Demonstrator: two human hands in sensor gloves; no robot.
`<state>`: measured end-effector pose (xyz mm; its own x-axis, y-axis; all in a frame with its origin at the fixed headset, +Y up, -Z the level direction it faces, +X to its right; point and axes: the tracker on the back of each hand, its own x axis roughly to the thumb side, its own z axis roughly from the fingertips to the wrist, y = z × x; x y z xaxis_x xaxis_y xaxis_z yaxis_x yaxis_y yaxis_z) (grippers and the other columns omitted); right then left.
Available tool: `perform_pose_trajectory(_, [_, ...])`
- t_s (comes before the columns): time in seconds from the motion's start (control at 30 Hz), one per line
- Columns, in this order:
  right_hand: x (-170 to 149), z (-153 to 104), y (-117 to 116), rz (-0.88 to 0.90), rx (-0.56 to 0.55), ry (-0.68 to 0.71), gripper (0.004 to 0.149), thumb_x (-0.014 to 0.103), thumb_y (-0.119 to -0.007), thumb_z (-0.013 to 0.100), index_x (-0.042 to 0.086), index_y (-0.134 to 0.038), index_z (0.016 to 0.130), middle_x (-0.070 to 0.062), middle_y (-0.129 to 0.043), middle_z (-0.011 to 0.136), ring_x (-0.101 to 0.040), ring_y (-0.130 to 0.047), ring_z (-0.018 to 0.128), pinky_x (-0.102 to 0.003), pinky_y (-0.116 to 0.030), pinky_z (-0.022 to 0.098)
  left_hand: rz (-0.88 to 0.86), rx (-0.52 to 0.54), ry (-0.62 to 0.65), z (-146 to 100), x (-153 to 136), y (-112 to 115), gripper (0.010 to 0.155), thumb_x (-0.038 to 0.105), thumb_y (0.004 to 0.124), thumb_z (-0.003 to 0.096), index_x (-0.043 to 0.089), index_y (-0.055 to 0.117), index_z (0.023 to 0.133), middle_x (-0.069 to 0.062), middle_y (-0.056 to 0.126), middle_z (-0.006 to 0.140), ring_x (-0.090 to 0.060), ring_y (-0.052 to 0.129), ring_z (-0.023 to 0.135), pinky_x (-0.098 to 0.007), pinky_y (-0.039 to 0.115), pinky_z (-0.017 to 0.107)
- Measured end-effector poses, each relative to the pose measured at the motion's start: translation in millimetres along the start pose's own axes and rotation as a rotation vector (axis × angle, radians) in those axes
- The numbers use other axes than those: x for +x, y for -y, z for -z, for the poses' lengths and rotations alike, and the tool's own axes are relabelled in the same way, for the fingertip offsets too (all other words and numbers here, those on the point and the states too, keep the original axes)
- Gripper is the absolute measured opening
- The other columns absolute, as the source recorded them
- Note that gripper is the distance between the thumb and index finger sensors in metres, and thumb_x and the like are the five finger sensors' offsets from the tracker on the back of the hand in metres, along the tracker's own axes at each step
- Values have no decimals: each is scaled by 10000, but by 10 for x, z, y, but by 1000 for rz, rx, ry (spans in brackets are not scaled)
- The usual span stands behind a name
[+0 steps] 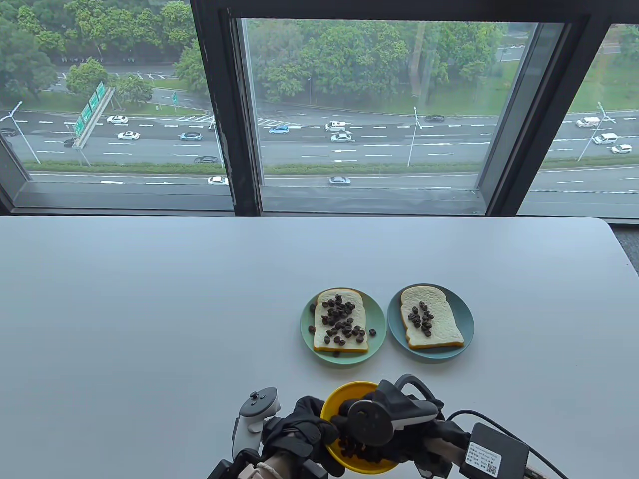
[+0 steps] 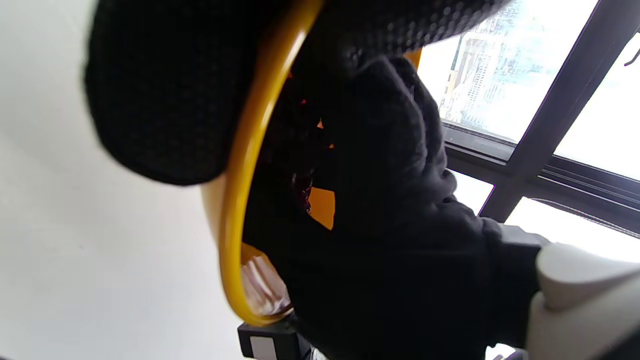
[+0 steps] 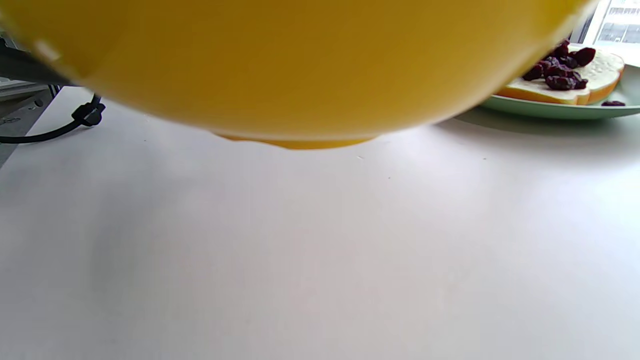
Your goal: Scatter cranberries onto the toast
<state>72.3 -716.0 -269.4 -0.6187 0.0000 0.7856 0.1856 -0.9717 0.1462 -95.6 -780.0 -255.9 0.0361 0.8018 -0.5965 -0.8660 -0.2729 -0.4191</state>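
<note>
A yellow bowl (image 1: 335,399) of dark cranberries (image 1: 349,447) is at the table's near edge. My left hand (image 1: 307,424) grips its left rim; the left wrist view shows a gloved finger (image 2: 165,100) over the rim (image 2: 235,210). My right hand (image 1: 355,421) reaches into the bowl among the cranberries, its fingertips hidden under the tracker. In the right wrist view the bowl's underside (image 3: 300,65) hangs just above the table. One toast (image 1: 341,322) on a green plate (image 1: 305,327) is thickly covered with cranberries. Another toast (image 1: 430,324) on a blue plate (image 1: 467,319) carries a small cluster.
A few loose cranberries lie on the green plate's rim (image 3: 612,103). A black box with a cable (image 1: 494,454) sits at my right wrist. A black cable (image 3: 75,120) lies near the table's edge. The white table (image 1: 150,324) ends at a window wall.
</note>
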Motion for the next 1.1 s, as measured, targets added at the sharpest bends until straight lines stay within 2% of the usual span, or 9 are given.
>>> perform_pose_trajectory(0.07, [68, 27, 3, -44, -35, 18, 588, 389, -809, 282, 376, -607, 834, -13, -627, 930, -281, -802, 712, -272, -875, 432, 11, -14, 1, 6, -20, 29, 578, 171, 769, 445, 242, 389, 875, -183, 557, 692, -342, 733, 468, -396, 981, 231])
perform_pose_trajectory(0.2, [138, 12, 19, -80, -5, 20, 479, 375, -822, 292, 388, -664, 743, -51, -666, 880, -272, -841, 675, -256, -941, 357, -4, -27, -7, 22, -42, 36, 577, 167, 769, 444, 237, 393, 876, -187, 557, 692, -347, 732, 466, -401, 978, 229])
perform_pose_trajectory(0.23, [134, 15, 24, -97, 3, 11, 449, 336, -836, 310, 403, -664, 719, -48, -695, 838, -226, -875, 626, -183, -950, 331, -9, -28, -9, 25, -47, 36, 576, 168, 767, 444, 237, 392, 876, -187, 557, 691, -345, 732, 465, -397, 979, 227])
perform_pose_trajectory(0.4, [148, -9, 0, -92, -18, 24, 411, 298, -858, 300, 417, -693, 657, -21, -725, 777, -212, -895, 585, -174, -971, 320, -8, -34, -19, 36, -56, 35, 576, 167, 765, 446, 233, 390, 878, -190, 553, 692, -348, 729, 464, -397, 976, 227])
perform_pose_trajectory(0.53, [91, -46, -34, -43, -111, 8, 392, 296, -884, 268, 427, -734, 605, 7, -777, 729, -168, -925, 545, -160, -989, 280, 59, -5, -37, 56, -39, -2, 573, 170, 759, 450, 236, 385, 879, -182, 563, 698, -341, 736, 469, -389, 976, 231])
perform_pose_trajectory(0.63, [6, -94, 15, 79, -187, -6, 394, 287, -887, 242, 411, -765, 595, 46, -811, 693, -155, -943, 512, -155, -997, 252, 40, 1, -72, 76, -70, -36, 568, 176, 750, 452, 237, 384, 881, -175, 576, 705, -334, 745, 473, -380, 976, 231])
perform_pose_trajectory(0.73, [-80, -129, 89, 183, -199, -19, 385, 281, -882, 256, 406, -764, 600, 44, -804, 699, -162, -936, 516, -159, -992, 259, 23, -2, -82, 84, -83, -45, 568, 178, 743, 453, 241, 376, 882, -170, 579, 709, -330, 748, 475, -373, 974, 233])
perform_pose_trajectory(1.1, [-435, -248, 418, 328, -329, -146, 387, 270, -884, 252, 391, -767, 601, 29, -802, 698, -174, -932, 511, -168, -986, 256, 11, 2, -103, 85, -99, -100, 567, 179, 742, 452, 236, 379, 885, -170, 586, 708, -329, 754, 471, -369, 976, 229])
